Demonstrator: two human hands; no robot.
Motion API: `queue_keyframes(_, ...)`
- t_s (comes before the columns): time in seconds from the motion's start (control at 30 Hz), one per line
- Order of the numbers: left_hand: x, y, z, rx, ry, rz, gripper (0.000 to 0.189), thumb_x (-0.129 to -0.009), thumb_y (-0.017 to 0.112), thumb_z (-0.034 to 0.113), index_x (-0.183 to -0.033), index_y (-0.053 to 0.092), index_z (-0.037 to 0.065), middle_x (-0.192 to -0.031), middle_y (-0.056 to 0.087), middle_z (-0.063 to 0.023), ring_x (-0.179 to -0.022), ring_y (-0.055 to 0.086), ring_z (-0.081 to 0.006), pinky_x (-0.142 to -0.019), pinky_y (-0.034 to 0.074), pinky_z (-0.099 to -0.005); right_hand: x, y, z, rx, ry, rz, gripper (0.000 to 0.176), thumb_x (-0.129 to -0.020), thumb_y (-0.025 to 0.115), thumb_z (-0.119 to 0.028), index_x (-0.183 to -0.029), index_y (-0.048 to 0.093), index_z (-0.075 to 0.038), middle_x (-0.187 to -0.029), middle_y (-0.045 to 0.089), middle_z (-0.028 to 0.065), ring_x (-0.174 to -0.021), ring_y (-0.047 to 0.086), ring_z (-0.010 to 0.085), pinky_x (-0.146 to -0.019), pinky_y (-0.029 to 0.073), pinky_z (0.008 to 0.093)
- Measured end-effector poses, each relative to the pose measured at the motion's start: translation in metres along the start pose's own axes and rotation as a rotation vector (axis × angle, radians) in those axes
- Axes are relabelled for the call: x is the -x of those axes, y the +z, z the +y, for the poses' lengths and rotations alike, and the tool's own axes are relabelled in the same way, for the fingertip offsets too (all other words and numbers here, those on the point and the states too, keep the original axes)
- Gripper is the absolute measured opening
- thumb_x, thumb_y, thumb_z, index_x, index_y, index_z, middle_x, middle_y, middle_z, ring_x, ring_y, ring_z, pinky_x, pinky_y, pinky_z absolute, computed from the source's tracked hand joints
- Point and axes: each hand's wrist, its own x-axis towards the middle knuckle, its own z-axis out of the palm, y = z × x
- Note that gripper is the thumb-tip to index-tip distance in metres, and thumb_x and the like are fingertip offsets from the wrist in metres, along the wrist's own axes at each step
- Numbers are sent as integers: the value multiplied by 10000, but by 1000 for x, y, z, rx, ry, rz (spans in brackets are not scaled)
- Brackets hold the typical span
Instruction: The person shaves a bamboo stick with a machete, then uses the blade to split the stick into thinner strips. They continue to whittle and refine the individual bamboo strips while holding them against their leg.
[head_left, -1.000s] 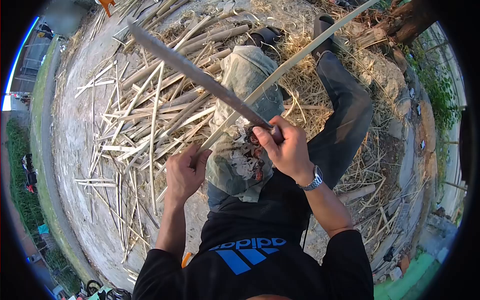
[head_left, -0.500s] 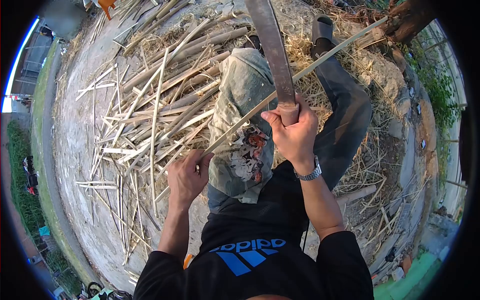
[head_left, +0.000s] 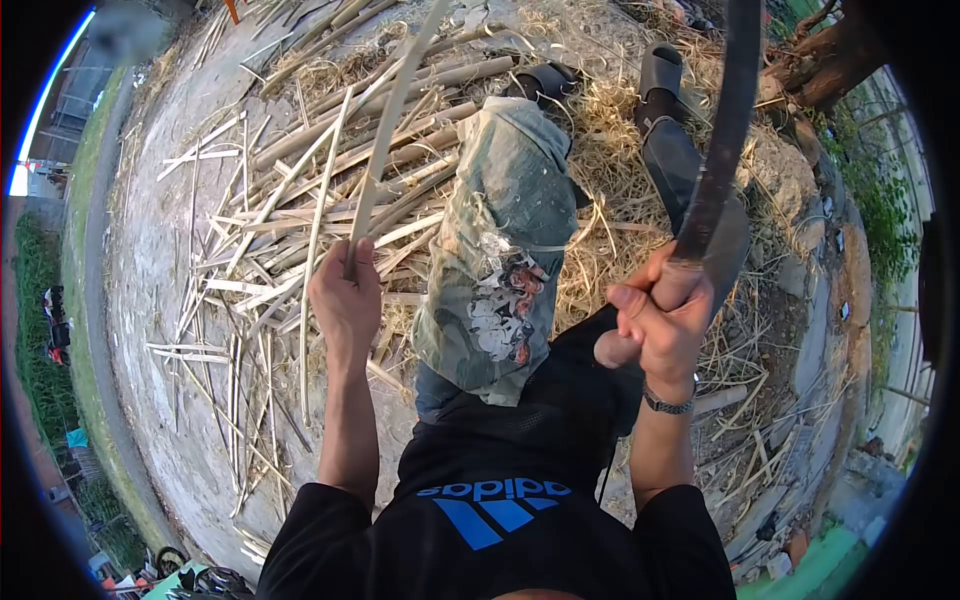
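The strip [head_left: 385,135] is pale, flat, narrow and straight-edged; it stands to the left of the cloth [head_left: 505,185], slanting up and out past the top of the view. The left hand [head_left: 345,295] pinches its lower end between thumb and fingers. To the right of the cloth, the right hand [head_left: 665,320] is wrapped around the handle of a knife [head_left: 722,150]. The blade is long, dark and mottled, well apart from the strip and also running out of view; the handle is light brown, smooth and round-ended.

The cloth itself lies along the left leg, faded grey-green, creased and stained, with a ragged patch of white, black and rust red. Left of it spreads a pile [head_left: 330,215] of split lengths and rounder poles, loosely crossed on rough, dusty ground [head_left: 160,300]. Right of the cloth are curly, straw-coloured shavings [head_left: 605,175], and past them the dark trouser leg [head_left: 680,170]. Dark sandals [head_left: 661,72] show beyond the cloth's far end; farther right lies a rough brown log [head_left: 825,65].
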Motion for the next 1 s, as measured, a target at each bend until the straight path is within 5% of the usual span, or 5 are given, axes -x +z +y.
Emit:
queue_keyframes(0.1, -9, -6, -9, 73, -62, 77, 357, -1065, 613, 298, -856, 651, 11, -611, 563, -34, -531, 469, -96, -509, 371, -306, -16, -28, -10, 77, -108, 188, 313, -809, 815, 71, -809, 527, -50, -704, 635, 68, -438, 486, 67, -417, 428, 236)
queue_keyframes(0.27, 16, -3, 22, 272, -12, -48, 249, -1074, 571, 181, -1130, 712, -16, -663, 606, -3, -582, 459, -31, -547, 354, -237, -40, -52, 13, 394, -254, 218, 419, -855, 853, -76, -1217, 671, 34, -1082, 738, 111, -909, 701, 146, -821, 590, 304)
queue_keyframes(0.43, 39, 15, 63, 350, 151, -99, 188, -1045, 603, 104, -1119, 700, -39, -685, 667, -43, -580, 573, -51, -528, 417, -238, -40, 1, 28, 285, -235, 46, 499, -823, 885, -100, -1248, 664, 38, -1110, 750, 135, -1018, 726, 166, -921, 592, 336)
queue_keyframes(0.6, 52, 27, 78, 237, 319, -118, 100, -978, 666, 65, -1053, 691, 4, -695, 693, -102, -553, 681, -219, -493, 493, -330, -33, 48, 38, 267, -181, -25, 526, -793, 929, -202, -1197, 683, 28, -979, 772, 109, -905, 743, 154, -814, 597, 302)
queue_keyframes(1.0, 55, 29, 52, 204, 308, -161, 141, -973, 679, 83, -1073, 702, -14, -677, 689, -119, -518, 648, -245, -500, 485, -352, -42, 39, 30, 200, -173, 4, 210, -866, 804, -45, -925, 616, 27, -793, 748, 97, -655, 725, 134, -605, 575, 284)
